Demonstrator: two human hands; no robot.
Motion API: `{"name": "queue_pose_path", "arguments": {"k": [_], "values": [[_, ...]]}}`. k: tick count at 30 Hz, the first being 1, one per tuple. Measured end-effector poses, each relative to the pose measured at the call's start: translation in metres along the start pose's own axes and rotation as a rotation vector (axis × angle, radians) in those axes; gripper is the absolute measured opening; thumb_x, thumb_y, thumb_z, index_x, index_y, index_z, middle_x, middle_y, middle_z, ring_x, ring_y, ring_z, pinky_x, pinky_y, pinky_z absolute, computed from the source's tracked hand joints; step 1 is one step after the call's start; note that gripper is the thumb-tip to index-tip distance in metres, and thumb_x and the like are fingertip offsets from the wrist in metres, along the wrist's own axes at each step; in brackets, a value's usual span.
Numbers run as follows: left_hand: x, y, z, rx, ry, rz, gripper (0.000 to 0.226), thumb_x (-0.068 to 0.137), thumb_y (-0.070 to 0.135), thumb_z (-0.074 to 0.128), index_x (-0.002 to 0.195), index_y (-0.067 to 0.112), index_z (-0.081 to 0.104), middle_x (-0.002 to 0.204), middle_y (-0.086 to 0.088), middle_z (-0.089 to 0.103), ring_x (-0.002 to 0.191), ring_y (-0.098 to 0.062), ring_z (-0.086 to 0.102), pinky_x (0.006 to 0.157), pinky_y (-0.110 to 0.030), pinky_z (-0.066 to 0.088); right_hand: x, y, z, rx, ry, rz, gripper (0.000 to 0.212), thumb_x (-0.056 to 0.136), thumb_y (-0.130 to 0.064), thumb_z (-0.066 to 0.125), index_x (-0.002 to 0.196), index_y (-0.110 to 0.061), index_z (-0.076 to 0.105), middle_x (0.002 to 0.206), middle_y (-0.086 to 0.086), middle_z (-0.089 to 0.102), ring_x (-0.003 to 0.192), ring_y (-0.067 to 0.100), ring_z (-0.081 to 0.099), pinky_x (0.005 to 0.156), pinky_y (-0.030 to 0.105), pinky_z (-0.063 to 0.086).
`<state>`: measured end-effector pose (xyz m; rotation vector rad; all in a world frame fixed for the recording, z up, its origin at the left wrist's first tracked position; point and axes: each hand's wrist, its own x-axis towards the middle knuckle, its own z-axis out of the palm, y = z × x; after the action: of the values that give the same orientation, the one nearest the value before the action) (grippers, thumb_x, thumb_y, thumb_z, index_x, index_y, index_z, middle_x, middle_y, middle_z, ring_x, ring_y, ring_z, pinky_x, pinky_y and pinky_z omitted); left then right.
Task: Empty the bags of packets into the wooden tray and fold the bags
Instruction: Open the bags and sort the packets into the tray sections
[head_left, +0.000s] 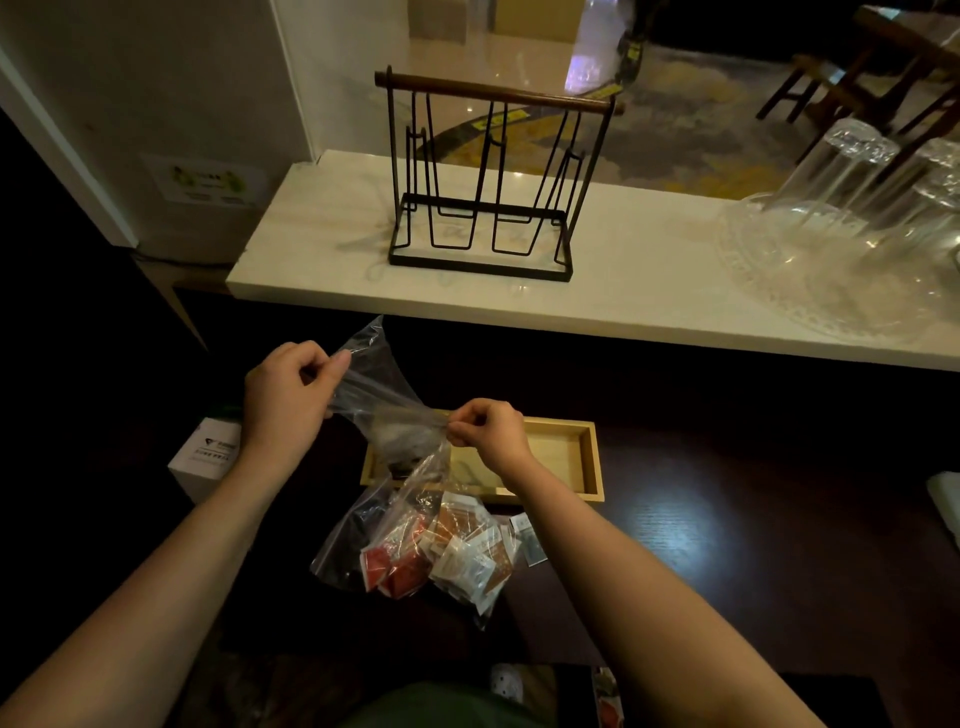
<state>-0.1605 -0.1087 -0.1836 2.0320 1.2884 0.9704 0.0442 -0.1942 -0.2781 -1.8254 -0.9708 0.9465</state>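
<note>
Left hand (291, 387): pinching clear bag (379, 384), centre frame.
Right hand (488, 431): pinching same bag above wooden tray (582, 457).

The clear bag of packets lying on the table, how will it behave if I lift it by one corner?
The bag of packets will probably sag: its film looks as thin and crumpled as the bag stretched between the left hand and right hand. The loose packets would likely slide to the low end. It seems light.
</note>
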Motion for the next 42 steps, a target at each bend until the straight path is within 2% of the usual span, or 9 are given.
{"name": "queue_pose_path", "arguments": {"k": [6, 12, 15, 18, 21, 24, 30, 38, 42], "values": [[-0.002, 0.017, -0.001, 0.070, 0.055, 0.099, 0.032, 0.088, 0.025, 0.062, 0.062, 0.009, 0.052, 0.066, -0.003, 0.049, 0.062, -0.021, 0.050, 0.057, -0.020, 0.037, -0.003, -0.001, -0.003, 0.072, 0.000, -0.005, 0.013, 0.084, -0.001, 0.067, 0.078, -0.012, 0.066, 0.068, 0.000, 0.065, 0.066, 0.013, 0.065, 0.078, 0.033, 0.059], [-0.002, 0.022, -0.001, 0.074, 0.118, 0.103, 0.030, 0.088, 0.021, 0.063, 0.063, 0.007, 0.052, 0.067, -0.005, 0.048, 0.061, -0.018, 0.045, 0.055, -0.011, 0.032, -0.010, 0.001, -0.008, 0.045, 0.060, -0.059, 0.002, 0.085, -0.008, 0.067, 0.085, -0.009, 0.069, 0.078, -0.001, 0.067, 0.074, 0.014, 0.066, 0.079, 0.036, 0.059], [-0.003, 0.025, 0.001, 0.043, 0.110, 0.087, 0.030, 0.089, 0.021, 0.061, 0.065, 0.006, 0.053, 0.068, -0.006, 0.048, 0.061, -0.017, 0.044, 0.056, -0.013, 0.033, -0.014, 0.002, -0.018, -0.022, 0.130, -0.136, 0.007, 0.084, -0.012, 0.069, 0.082, -0.018, 0.069, 0.094, -0.005, 0.065, 0.083, 0.011, 0.063, 0.079, 0.031, 0.056], [-0.002, 0.021, 0.009, 0.008, 0.084, 0.054, 0.029, 0.090, 0.023, 0.059, 0.067, 0.007, 0.053, 0.068, -0.004, 0.049, 0.059, -0.013, 0.047, 0.054, -0.012, 0.036, -0.021, 0.006, -0.033, -0.067, 0.151, -0.173, 0.009, 0.086, -0.014, 0.067, 0.085, -0.023, 0.067, 0.082, -0.014, 0.063, 0.077, -0.001, 0.058, 0.072, 0.016, 0.049], [-0.007, 0.011, 0.026, -0.055, 0.015, -0.011, 0.027, 0.092, 0.025, 0.056, 0.072, 0.008, 0.054, 0.071, -0.009, 0.054, 0.060, -0.022, 0.057, 0.051, -0.018, 0.045, -0.027, 0.016, -0.049, -0.116, 0.216, -0.181, 0.009, 0.086, -0.016, 0.065, 0.086, -0.024, 0.065, 0.081, -0.013, 0.063, 0.079, 0.002, 0.059, 0.071, 0.018, 0.049], [-0.023, 0.003, 0.051, -0.069, -0.132, -0.121, 0.017, 0.092, 0.027, 0.053, 0.079, 0.015, 0.054, 0.071, -0.004, 0.059, 0.062, -0.025, 0.059, 0.052, -0.036, 0.051, -0.030, 0.030, -0.064, -0.195, 0.368, -0.180, 0.008, 0.086, -0.013, 0.064, 0.086, -0.021, 0.065, 0.084, -0.006, 0.064, 0.078, 0.008, 0.060, 0.069, 0.023, 0.049], [-0.070, -0.012, 0.093, 0.353, -0.585, -0.121, 0.029, 0.092, 0.042, 0.050, 0.110, 0.019, 0.053, 0.101, 0.004, 0.062, 0.081, -0.011, 0.060, 0.061, -0.024, 0.047, -0.041, 0.051, -0.108, -0.328, 0.616, -0.212, 0.013, 0.083, -0.006, 0.058, 0.085, -0.018, 0.061, 0.081, -0.004, 0.055, 0.068, 0.008, 0.052, 0.062, 0.025, 0.042], [-0.080, -0.027, 0.096, 0.459, -0.578, -0.089, 0.039, 0.091, 0.028, 0.055, 0.127, 0.017, 0.047, 0.123, -0.005, 0.052, 0.100, -0.019, 0.058, 0.080, -0.034, 0.053, -0.081, 0.106, -0.158, -0.335, 0.812, 0.075, 0.015, 0.087, -0.004, 0.054, 0.093, -0.014, 0.062, 0.093, 0.006, 0.057, 0.073, 0.018, 0.055, 0.064, 0.030, 0.040], [-0.075, -0.027, 0.093, 0.593, -0.648, -0.125, 0.022, 0.091, 0.031, 0.054, 0.108, 0.018, 0.054, 0.093, 0.002, 0.063, 0.076, -0.014, 0.061, 0.065, -0.033, 0.056, -0.085, 0.121, -0.162, -0.434, 0.777, 0.264, 0.017, 0.089, -0.009, 0.052, 0.101, -0.014, 0.063, 0.104, 0.009, 0.057, 0.078, 0.021, 0.055, 0.064, 0.029, 0.037]]}}
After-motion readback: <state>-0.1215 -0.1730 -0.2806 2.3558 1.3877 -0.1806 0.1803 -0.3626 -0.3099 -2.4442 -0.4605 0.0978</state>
